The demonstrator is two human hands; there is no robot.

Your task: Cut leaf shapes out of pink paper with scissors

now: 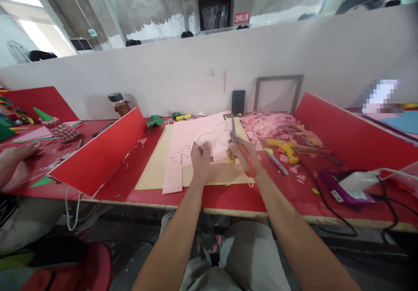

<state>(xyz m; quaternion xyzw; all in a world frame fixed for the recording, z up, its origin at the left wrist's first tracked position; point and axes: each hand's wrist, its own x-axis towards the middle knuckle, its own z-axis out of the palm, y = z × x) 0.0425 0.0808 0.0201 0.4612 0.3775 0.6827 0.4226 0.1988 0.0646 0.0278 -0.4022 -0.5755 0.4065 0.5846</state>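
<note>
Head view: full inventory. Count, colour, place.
table: 1, red, centre
board: 1, cream, on table
sheet: 1, pink, on board
scissors: 1, orange-handled, centre
glue gun: 1, yellow, right
marker: 1, grey, right
scraps: pile, pink, back right
power block: 1, purple, right
partition: 1, white, behind table
slab: 1, black, at partition
frame: 1, grey, at partition
panels: 3, red, both sides
jar: 1, brownish, back left
signs: 2, red and green, top
neighbour's hand: 1, far left
left hand: 1, holding sheet
right hand: 1, holding scissors
</note>
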